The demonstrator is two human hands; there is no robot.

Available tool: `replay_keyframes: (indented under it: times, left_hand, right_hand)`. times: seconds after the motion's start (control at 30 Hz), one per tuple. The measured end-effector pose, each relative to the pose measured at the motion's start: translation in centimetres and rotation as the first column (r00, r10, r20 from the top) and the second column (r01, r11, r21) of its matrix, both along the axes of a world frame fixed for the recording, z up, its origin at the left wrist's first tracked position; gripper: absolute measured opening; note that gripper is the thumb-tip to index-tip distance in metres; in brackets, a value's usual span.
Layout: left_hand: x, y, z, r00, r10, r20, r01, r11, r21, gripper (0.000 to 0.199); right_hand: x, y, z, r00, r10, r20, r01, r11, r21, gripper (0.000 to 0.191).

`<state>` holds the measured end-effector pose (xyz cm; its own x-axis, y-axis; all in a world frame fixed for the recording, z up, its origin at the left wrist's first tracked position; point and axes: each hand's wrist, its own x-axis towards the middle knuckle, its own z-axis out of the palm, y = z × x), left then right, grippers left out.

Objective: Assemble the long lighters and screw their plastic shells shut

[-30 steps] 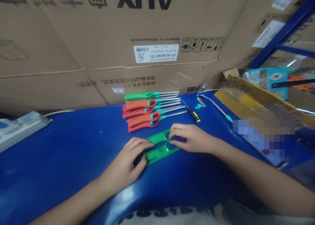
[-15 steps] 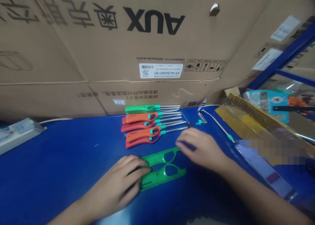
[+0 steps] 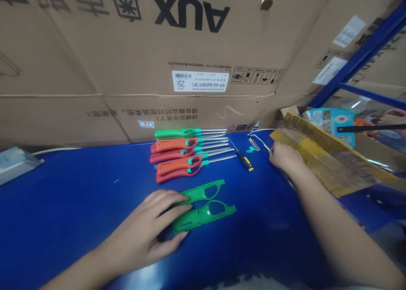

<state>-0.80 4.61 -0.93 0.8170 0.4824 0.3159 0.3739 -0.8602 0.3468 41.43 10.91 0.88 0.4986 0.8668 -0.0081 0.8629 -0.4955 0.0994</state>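
Two green lighter casing halves (image 3: 203, 216) lie side by side on the blue table, with oval trigger openings. My left hand (image 3: 155, 222) rests over their left ends, fingers spread and thumb apart at the lower edge. My right hand (image 3: 285, 157) is closed around a thin metal lighter tube (image 3: 269, 149), mostly hidden under the fingers. A wire runs from its tip to a small metal piece with teal parts (image 3: 253, 146). Left of that hand lies a black-and-yellow screwdriver (image 3: 245, 160). Several red, orange and green long-necked lighters (image 3: 177, 165) lie in a row behind the casing halves.
A large cardboard box (image 3: 127, 70) forms a wall behind the table (image 3: 79, 197). At right are an open, yellow-taped carton (image 3: 320, 154) and a blue metal frame (image 3: 358, 49). A white box-like object (image 3: 19, 165) sits at far left.
My right hand has moved right, from beside the screwdriver to the metal tube, uncovering the screwdriver handle. My left hand stays on the casing halves, its thumb now farther from the fingers.
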Motion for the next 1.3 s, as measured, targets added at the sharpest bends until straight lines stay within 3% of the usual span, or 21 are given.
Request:
replay_keyframes:
  times: [0.17,0.27,0.33,0.43,0.53,0.6,0.67,0.77,0.87,1.0,1.13,1.3]
  left_hand:
    - [0.8,-0.2,-0.1,0.999,-0.028,-0.022,0.029,0.999,0.045,0.039]
    - [0.9,-0.2,-0.1,1.0,-0.016,-0.012,0.016,0.999,0.039,0.033]
    - [0.8,-0.2,0.0,1.0,-0.014,-0.013,0.014,0.999,0.048,0.031]
    - [0.5,0.0,0.2,0.999,-0.017,-0.033,0.02,0.996,0.086,0.028]
    - [0.2,0.2,0.6,0.998,-0.039,-0.055,0.047,0.988,0.147,0.028]
    - [0.2,0.0,1.0,0.996,-0.06,-0.066,0.072,0.978,0.193,0.028]
    - [0.3,-0.6,1.7,0.999,-0.004,-0.05,0.014,0.978,0.21,0.028]
    - [1.1,-2.0,3.0,0.957,0.267,0.113,-0.278,0.955,0.098,0.018]
    - [1.9,-3.2,3.7,0.898,0.429,0.098,-0.423,0.903,-0.076,0.011]
    - [2.1,-3.3,2.8,0.87,0.466,0.161,-0.467,0.883,-0.032,0.019]
    - [1.6,-2.9,1.4,0.909,0.381,0.168,-0.387,0.922,0.005,0.021]
    - [1.5,-3.0,0.3,0.929,0.333,0.158,-0.331,0.943,-0.043,0.034]
  right_hand:
    - [-1.0,-0.3,1.0,0.995,0.086,-0.052,-0.074,0.978,0.193,0.028]
    - [-2.8,-1.1,1.8,0.971,0.235,-0.055,-0.2,0.911,0.36,0.025]
    - [-4.4,-1.9,2.0,0.902,0.422,-0.088,-0.317,0.788,0.527,0.017]
    - [-7.1,-3.1,1.6,0.687,0.711,-0.15,-0.437,0.569,0.696,0.007]
    - [-9.7,-4.4,0.9,0.506,0.84,-0.193,-0.536,0.482,0.693,0.005]
    - [-11.1,-5.2,0.5,0.415,0.872,-0.261,-0.569,0.472,0.674,0.006]
    - [-12.1,-6.1,0.4,0.318,0.873,-0.369,-0.569,0.487,0.663,0.007]
    - [-13.0,-7.1,0.4,0.18,0.822,-0.54,-0.549,0.54,0.638,0.011]
    - [-13.3,-7.7,0.1,0.109,0.794,-0.598,-0.545,0.55,0.632,0.014]
    - [-12.9,-7.8,-0.5,0.146,0.827,-0.544,-0.523,0.531,0.667,0.017]
    - [-12.0,-7.6,-0.7,0.163,0.85,-0.502,-0.613,0.486,0.623,0.017]
    - [-11.3,-7.7,-0.7,0.193,0.893,-0.408,-0.693,0.418,0.588,0.015]
